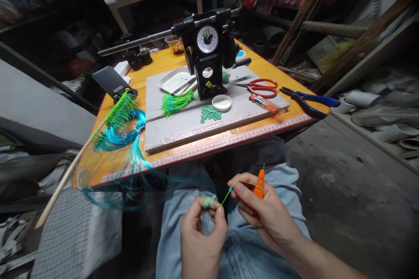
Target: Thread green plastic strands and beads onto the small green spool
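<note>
Glossy table (163,62), thin cord (225,197) (arched, green), orange tool (260,179)

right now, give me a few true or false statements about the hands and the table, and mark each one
1. The right hand holds an orange-handled tool. True.
2. The left hand holds nothing. False: the left hand pinches a green strand.
3. Small green beads lie beside the white round dish. True.
4. The blue-and-black pliers are in the left hand. False: the blue-and-black pliers lie near the right corner of the table.
5. A coil of blue line lies to the left of the gray board. True.
</note>
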Demonstrator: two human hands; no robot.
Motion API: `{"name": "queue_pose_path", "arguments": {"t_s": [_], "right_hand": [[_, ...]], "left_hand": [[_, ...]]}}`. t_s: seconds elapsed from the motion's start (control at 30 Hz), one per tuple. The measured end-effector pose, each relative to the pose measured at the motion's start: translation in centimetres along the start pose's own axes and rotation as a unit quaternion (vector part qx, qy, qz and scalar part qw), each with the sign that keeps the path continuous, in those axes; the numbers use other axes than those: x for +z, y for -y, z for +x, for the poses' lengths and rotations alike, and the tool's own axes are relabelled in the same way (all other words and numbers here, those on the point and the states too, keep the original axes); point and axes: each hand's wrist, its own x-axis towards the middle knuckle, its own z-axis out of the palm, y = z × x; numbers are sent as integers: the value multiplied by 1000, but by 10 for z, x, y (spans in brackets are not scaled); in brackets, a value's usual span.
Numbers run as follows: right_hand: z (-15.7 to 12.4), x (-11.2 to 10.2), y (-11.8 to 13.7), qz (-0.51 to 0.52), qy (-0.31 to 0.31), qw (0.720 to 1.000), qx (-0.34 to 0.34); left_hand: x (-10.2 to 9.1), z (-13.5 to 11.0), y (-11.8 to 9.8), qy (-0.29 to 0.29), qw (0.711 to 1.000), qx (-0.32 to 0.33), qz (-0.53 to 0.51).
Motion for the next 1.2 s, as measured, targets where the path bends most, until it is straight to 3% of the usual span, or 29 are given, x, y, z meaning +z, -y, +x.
{"name": "queue_pose_path", "arguments": {"t_s": [0.17, 0.37, 0.57, 0.73, 0.87, 1.0, 1.2], "right_hand": [[1, -2, -3, -36, 42, 998, -15], [1, -4, -10, -133, 58, 986, -81], [-4, 2, -11, 1, 54, 998, -18], [-6, 4, -10, 41, 38, 998, -6], [-5, 2, -9, 25, 51, 998, 9], [-3, -3, -8, -72, 82, 994, -11], [3, -4, -7, -55, 29, 997, -34]], "left_hand": [[1, 0, -3, 18, 1000, -23, -11], [3, 5, -9, 65, 997, -32, 1], [7, 0, -8, 45, 999, 1, -1], [7, -2, -7, 36, 999, -1, 4], [6, -1, -8, 35, 999, -20, -11], [3, 0, -8, 52, 997, -48, -19], [-3, -4, 2, 43, 996, -70, -33]]}}
